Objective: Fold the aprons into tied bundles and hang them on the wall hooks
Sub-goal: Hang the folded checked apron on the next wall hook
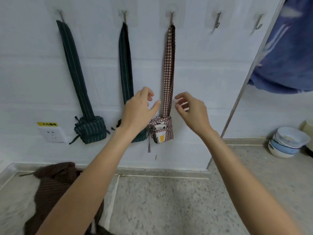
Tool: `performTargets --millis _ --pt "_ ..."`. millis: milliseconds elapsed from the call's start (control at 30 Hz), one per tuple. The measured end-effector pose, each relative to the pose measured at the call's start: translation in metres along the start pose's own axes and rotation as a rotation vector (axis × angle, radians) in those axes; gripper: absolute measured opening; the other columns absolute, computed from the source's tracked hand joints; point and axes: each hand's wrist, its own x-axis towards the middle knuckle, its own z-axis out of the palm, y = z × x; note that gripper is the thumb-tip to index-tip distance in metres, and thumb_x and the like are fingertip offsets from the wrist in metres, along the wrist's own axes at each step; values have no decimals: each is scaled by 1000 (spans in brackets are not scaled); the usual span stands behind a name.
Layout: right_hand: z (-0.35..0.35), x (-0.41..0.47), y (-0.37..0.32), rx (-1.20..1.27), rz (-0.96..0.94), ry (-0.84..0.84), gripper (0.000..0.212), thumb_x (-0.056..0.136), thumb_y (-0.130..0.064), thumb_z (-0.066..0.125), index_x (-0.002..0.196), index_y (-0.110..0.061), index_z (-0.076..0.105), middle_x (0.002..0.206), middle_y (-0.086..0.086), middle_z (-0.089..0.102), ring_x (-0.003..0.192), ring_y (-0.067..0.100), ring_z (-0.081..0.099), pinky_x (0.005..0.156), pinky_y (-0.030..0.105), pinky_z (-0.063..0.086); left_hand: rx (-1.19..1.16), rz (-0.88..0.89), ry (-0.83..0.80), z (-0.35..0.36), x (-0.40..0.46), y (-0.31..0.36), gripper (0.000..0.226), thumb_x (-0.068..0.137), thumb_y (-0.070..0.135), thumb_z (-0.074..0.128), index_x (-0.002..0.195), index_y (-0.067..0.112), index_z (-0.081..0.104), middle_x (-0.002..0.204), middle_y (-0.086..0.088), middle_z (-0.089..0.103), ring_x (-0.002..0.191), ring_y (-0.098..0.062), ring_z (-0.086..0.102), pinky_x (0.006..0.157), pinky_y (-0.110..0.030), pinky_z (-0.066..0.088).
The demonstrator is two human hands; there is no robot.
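Head view — both hands' grip loose, empty, flanking checked apron bundle [162, 130].

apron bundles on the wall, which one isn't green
The checked bundle, red and white, on the third hook from the left, between both hands. The other two hanging bundles are dark green with stripes.

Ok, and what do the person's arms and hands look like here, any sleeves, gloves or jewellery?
Both forearms are bare up to the frame edge, with no sleeves in view. The left hand and right hand wear no gloves, and no rings, watch or bracelet show.
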Motion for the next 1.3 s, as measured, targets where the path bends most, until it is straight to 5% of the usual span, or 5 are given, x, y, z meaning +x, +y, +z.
performTargets --millis 167,833,1000,1167,1300 --pt "45 -35 24 10 57 -108 36 88 -26 60 120 -31 46 104 -4 56 78 9 62 75 42 53 -53 -127 -336 36 -30 -18 33 87 34 63 116 19 55 114 1 61 99 -14 59 86 -30 48" --pt "54 -104 26 -60 -137 151 16 92 -14 52 106 -9 59 102 6 60 92 22 54 74 27 40 -16 117 63 31 -93 -8 20 91 19 55 107 9 63 107 -4 59 98 -18 57 78 -28 51" --pt "98 -171 2 22 -346 -237 11 89 -10 52 93 -10 62 87 4 64 81 22 54 70 35 41 66 -16 -71 -1 -218 -45 20 93 18 51 106 12 66 101 -1 64 94 -17 59 79 -26 49" --pt "167 -226 -8 -17 -199 -1015 18 91 -12 46 99 -8 62 92 12 67 85 31 62 72 37 47 168 -585 -556 -42 -354 -97 22 92 21 54 110 18 66 107 -1 63 104 -19 53 90 -34 45" --pt "219 -253 -36 76 -120 -1261 22 92 -14 50 111 -12 61 111 9 61 101 26 58 81 26 42 209 -947 -487 -78 -423 -118 28 93 23 55 120 17 61 117 -1 60 108 -18 56 88 -25 42"
